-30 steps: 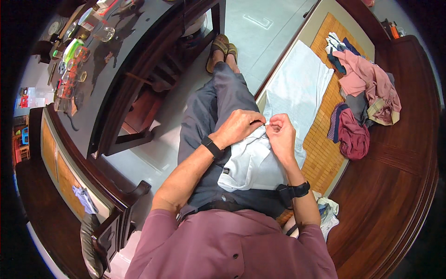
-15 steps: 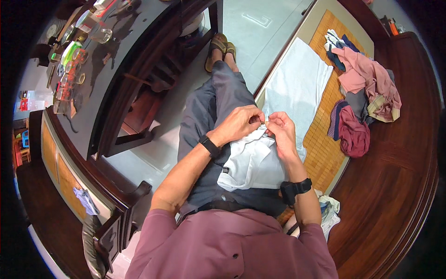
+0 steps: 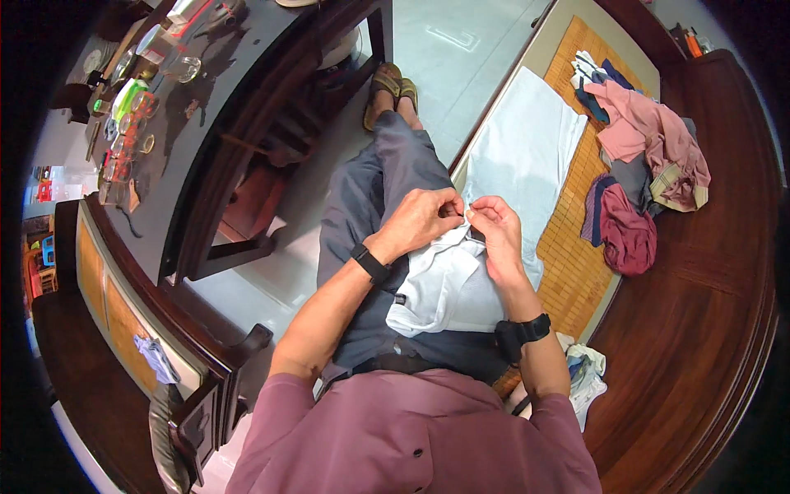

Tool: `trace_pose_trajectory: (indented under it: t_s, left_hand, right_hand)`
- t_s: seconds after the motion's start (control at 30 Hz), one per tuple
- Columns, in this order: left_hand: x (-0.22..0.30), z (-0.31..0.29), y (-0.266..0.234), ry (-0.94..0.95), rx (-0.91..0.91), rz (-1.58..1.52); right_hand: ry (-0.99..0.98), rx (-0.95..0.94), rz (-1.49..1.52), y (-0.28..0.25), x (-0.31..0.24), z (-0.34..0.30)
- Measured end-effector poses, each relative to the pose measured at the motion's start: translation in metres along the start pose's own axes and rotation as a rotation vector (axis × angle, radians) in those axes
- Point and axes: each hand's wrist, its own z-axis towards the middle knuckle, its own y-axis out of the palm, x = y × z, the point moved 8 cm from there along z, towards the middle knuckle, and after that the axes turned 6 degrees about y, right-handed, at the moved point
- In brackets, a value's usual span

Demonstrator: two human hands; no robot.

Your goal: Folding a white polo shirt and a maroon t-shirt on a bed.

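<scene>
A white garment (image 3: 444, 284) lies bunched on my lap, over grey trousers. My left hand (image 3: 424, 221) pinches its upper edge with closed fingers. My right hand (image 3: 495, 235) grips the same edge right beside it, fingertips almost touching the left hand's. Both wrists carry black bands. What sits between the fingertips is too small to make out.
A pale blue cloth (image 3: 527, 156) is spread on a woven mat (image 3: 576, 247) on the wooden bench at my right. A heap of pink, maroon and grey clothes (image 3: 646, 165) lies beyond it. A dark table (image 3: 206, 123) with glassware stands at the left.
Both hands stay pinched on the white garment's edge, shifting only slightly. The view has tilted a little.
</scene>
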Motion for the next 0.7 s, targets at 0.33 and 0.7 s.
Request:
trace_pose_trajectory:
  t_s: [0.33,0.7]
  left_hand:
    - [0.011,-0.017,-0.013,-0.204,-0.055,0.158]
    - [0.0,-0.045,-0.022,-0.284,0.046,0.132]
  right_hand:
    - [0.01,0.036,-0.386,-0.011,-0.006,-0.021]
    - [0.135,-0.254,-0.092,0.001,0.006,-0.043]
